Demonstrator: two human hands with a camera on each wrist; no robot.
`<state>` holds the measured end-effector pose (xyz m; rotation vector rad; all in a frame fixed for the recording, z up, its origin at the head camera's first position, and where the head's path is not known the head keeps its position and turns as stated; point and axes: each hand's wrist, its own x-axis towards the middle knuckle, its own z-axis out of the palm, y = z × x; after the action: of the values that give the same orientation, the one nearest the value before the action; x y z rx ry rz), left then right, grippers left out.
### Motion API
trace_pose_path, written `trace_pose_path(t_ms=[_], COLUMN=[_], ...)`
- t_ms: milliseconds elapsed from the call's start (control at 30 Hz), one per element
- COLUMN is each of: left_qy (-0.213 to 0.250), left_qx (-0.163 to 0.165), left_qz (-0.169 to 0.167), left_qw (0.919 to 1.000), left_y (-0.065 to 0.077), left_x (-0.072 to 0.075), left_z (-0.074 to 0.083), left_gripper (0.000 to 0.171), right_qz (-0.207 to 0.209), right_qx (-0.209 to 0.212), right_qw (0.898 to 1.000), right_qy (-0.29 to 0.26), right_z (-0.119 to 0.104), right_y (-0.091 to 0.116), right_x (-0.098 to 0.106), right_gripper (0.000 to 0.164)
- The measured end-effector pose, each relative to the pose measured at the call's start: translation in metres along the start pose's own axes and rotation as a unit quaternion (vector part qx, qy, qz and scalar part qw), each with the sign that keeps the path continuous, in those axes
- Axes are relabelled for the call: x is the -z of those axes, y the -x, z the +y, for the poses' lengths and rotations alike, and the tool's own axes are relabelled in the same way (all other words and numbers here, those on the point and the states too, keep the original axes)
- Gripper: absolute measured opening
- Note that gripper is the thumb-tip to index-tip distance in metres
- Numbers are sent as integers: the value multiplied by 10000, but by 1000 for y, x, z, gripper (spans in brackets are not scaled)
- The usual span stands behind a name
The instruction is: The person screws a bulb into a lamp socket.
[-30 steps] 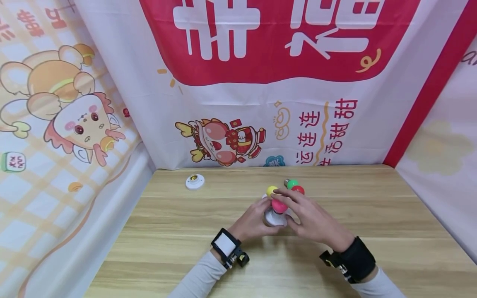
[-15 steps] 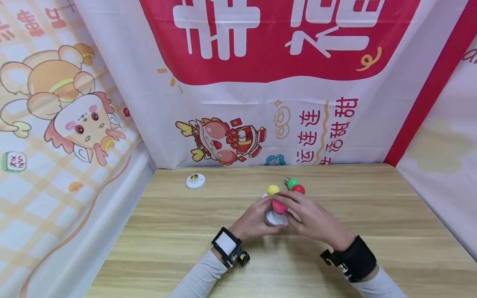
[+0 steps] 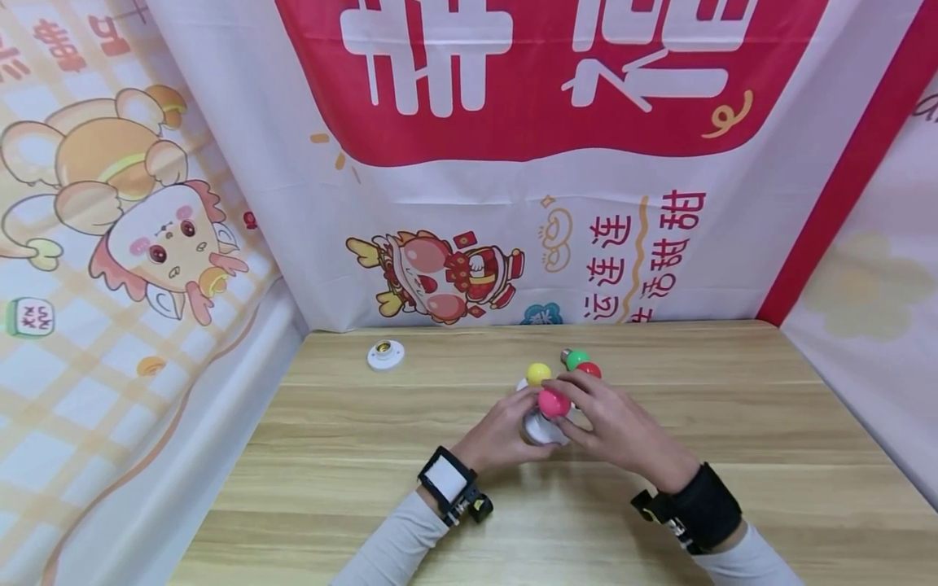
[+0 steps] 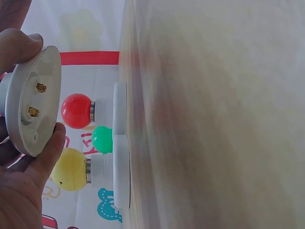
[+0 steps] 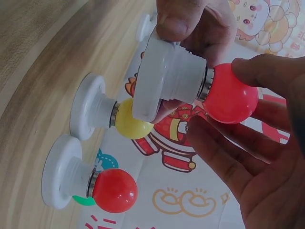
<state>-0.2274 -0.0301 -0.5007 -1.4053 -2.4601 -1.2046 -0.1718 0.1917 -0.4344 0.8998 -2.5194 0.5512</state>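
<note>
My left hand point(image 3: 497, 438) grips a white lamp holder point(image 5: 183, 76) by its round base, lifted off the table. Its underside, with two brass screws, faces the left wrist camera. A pink-red bulb point(image 3: 554, 403) sits in this holder, its metal collar partly showing. Around the bulb's glass, my right hand point(image 3: 623, 430) has its thumb on one side and fingers on the other. Just behind stand a yellow bulb point(image 3: 538, 373) and a red bulb point(image 5: 115, 191), each in its own white holder on the table. The right hand covers part of the red one in the head view.
A green bulb point(image 3: 577, 359) lies on its side behind the red one, its metal cap pointing left. Toward the back left of the wooden table point(image 3: 330, 456) is a bulbless white lamp holder point(image 3: 385, 355). Printed cloths point(image 3: 440, 187) hang at the back and sides.
The right thumb and fingers have shifted on the pink-red bulb, and more of its glass shows now. The left hand keeps its hold on the lamp holder.
</note>
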Motion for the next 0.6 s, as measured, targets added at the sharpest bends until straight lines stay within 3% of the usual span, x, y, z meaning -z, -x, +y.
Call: trace_pose_path(t_ms=[200,433,600], left_qy=[2,-95,-121], left_qx=[9,5,-42], left_qz=[-44,-55,-29], left_qw=[10000,9999,9999], left_y=[0,0,-1], left_x=[0,-1,-2], left_z=[0,1,1], left_gripper=[79,83,87], right_qz=[-30,-284,-371], right_qx=[-36,-59,60], right_qw=[10000,9995,9990], right_qy=[53,-120,-224], right_z=[1,-2,-3], right_y=[-1,0,0], right_x=[0,4,5], right_gripper=[55,71,69])
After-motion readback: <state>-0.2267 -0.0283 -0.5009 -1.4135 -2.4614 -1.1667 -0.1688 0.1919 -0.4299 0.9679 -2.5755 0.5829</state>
